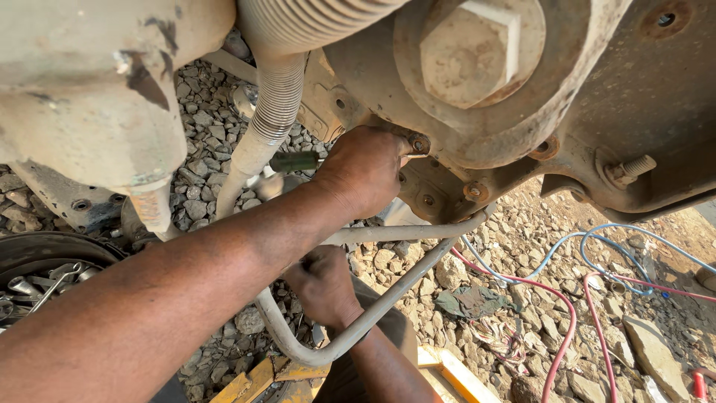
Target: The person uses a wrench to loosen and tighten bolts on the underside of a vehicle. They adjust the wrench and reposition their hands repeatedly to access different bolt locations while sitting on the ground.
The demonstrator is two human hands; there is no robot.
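My left hand [364, 173] reaches up to a rusty bolt [418, 143] on the flange of a large dusty metal housing [567, 112]. It is closed around a tool with a green handle [294, 161] that sticks out to the left of the fist. My right hand [322, 283] is lower, fingers curled, just under my left forearm and behind a bent grey metal pipe [403, 287] that crosses its wrist. What the right hand grips is hidden.
A corrugated hose [274, 104] hangs left of the hands. A big hex nut [470, 52] sits in the housing above. A dark round pan of wrenches [41, 277] lies at the left. Gravel, red and blue cables [567, 298] and a yellow bar [455, 377] lie below.
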